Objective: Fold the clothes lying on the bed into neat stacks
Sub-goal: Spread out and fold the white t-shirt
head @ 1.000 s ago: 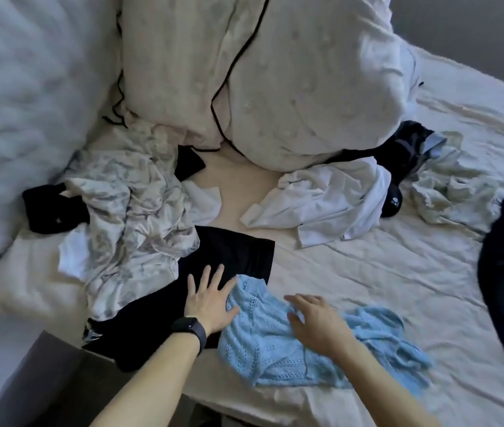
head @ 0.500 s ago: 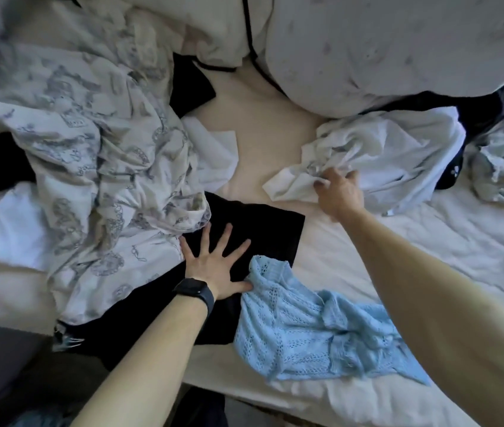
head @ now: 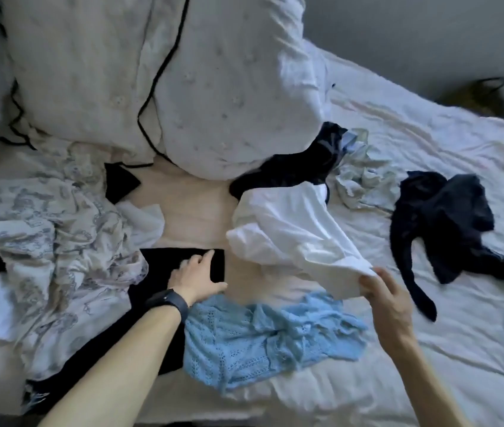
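blue knit top (head: 263,334): nearest us, crumpled
left hand (head: 197,277): just beyond-left of knit, we saw fingers flat on black garment (head: 164,261)
right hand (head: 386,298): just right of knit, pinching white shirt (head: 287,232) corner
shirt: beyond knit

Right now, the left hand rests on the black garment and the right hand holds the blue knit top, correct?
No: the head view shows the right hand holding the white shirt, not the blue knit top. The left hand does rest on the black garment.
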Tool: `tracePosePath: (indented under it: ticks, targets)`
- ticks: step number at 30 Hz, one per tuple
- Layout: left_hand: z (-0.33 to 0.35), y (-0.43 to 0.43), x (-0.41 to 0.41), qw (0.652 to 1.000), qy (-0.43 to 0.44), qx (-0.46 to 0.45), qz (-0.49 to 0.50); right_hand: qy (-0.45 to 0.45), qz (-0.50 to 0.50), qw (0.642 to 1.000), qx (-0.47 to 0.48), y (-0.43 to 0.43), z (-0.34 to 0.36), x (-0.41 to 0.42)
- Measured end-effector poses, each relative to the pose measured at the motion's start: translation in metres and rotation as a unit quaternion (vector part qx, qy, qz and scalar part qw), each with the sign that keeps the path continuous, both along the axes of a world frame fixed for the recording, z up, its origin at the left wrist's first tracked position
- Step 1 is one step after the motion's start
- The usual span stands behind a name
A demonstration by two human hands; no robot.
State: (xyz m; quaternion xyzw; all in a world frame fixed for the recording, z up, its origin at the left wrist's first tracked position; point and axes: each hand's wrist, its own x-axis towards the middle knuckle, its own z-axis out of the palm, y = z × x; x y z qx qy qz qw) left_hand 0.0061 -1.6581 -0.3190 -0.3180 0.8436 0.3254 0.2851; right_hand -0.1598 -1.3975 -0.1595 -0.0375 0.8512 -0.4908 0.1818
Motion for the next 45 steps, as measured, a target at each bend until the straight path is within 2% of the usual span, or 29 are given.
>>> tracePosePath:
  ticks: [2,4,6,9,11,14,17,20,24,27,32,37,42,45]
  targets:
    - [0.04,0.046,-0.028,0.993,0.109,0.004,-0.039,-0.044,-0.003,0.996,-0.08,0.025,0.031,-0.006]
    - [0.079,0.1,-0.053,0.982,0.167,0.002,-0.084,-0.079,0.007,0.987,-0.14,0.047,0.058,-0.015]
    - [0.107,0.149,-0.072,0.977,0.191,-0.014,-0.092,-0.121,0.008,0.971,-0.208,0.069,0.085,-0.026]
    - [0.133,0.203,-0.084,0.968,0.213,-0.084,-0.106,-0.186,-0.025,0.929,-0.32,0.1,0.124,-0.048]
    - [0.149,0.225,-0.081,0.969,0.216,-0.067,-0.1,-0.2,-0.031,0.91,-0.361,0.115,0.144,-0.06]
    - [0.176,0.253,-0.086,0.974,0.222,0.01,-0.041,-0.235,-0.032,0.88,-0.412,0.137,0.168,-0.072]
    - [0.202,0.271,-0.103,0.974,0.225,-0.003,-0.041,-0.259,-0.032,0.858,-0.443,0.152,0.19,-0.076]
    - [0.232,0.256,-0.117,0.969,0.244,-0.034,-0.03,-0.233,-0.052,0.862,-0.447,0.173,0.208,-0.092]
    - [0.32,0.189,-0.136,0.943,0.322,-0.079,0.028,-0.106,-0.134,0.917,-0.361,0.215,0.231,-0.125]
    - [0.387,0.158,-0.155,0.924,0.361,-0.121,-0.036,-0.077,-0.099,0.945,-0.302,0.227,0.233,-0.138]
    - [0.459,0.15,-0.179,0.886,0.426,-0.168,-0.065,-0.044,-0.098,0.942,-0.317,0.211,0.244,-0.15]
    - [0.506,0.154,-0.178,0.877,0.432,-0.188,-0.1,0.011,-0.111,0.944,-0.311,0.193,0.249,-0.159]
    - [0.527,0.15,-0.18,0.874,0.433,-0.192,-0.111,0.016,-0.114,0.936,-0.333,0.184,0.254,-0.166]
    - [0.529,0.141,-0.185,0.887,0.414,-0.174,-0.109,0.034,-0.109,0.935,-0.335,0.182,0.26,-0.169]
